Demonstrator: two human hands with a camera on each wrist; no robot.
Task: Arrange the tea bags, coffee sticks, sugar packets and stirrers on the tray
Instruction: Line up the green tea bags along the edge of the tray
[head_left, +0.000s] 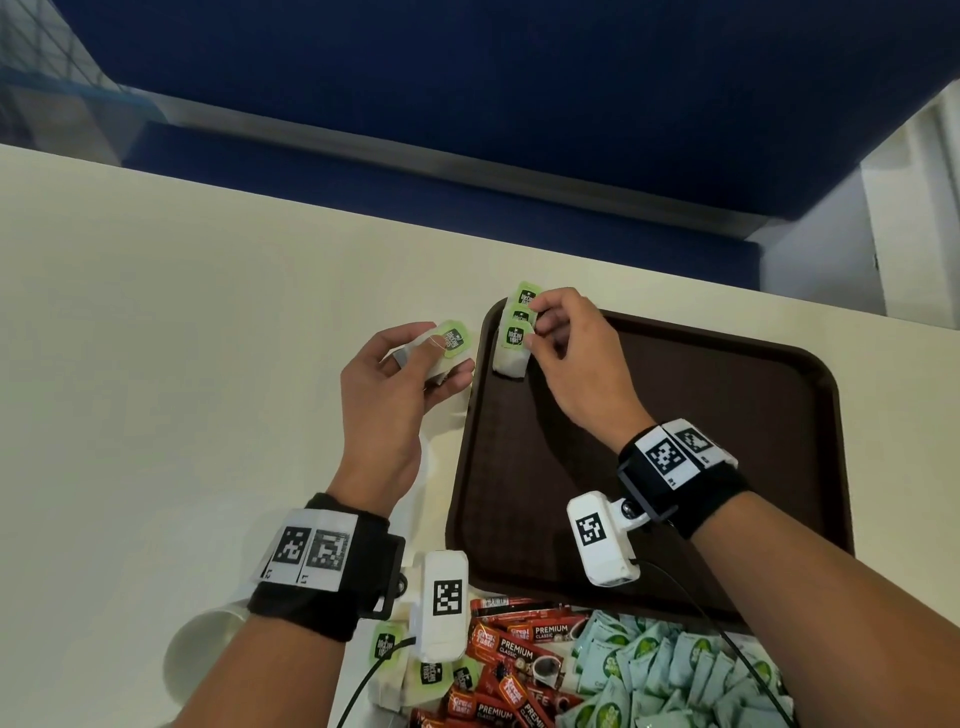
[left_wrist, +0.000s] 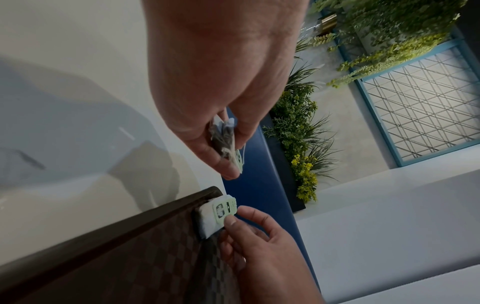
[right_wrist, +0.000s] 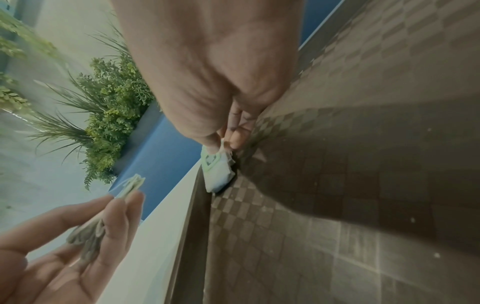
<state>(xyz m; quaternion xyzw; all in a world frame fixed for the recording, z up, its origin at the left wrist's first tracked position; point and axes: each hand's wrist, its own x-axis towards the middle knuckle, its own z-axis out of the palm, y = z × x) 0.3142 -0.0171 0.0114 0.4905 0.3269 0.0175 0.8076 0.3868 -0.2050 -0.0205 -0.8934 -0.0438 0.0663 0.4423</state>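
Observation:
A dark brown tray lies on the cream table. In its far left corner a short row of tea bags with green tags stands overlapped; my right hand pinches their tags from the right, and the tea bags show under its fingertips. My left hand, just left of the tray's rim, grips a small stack of tea bags between thumb and fingers, seen edge-on as tea bags in the left wrist view. The tray and its row show there too.
At the near edge lies a heap of red coffee sticks, pale green sugar packets and loose tea bags. A white cup lies at the lower left. Beyond the table's far edge is a blue bench.

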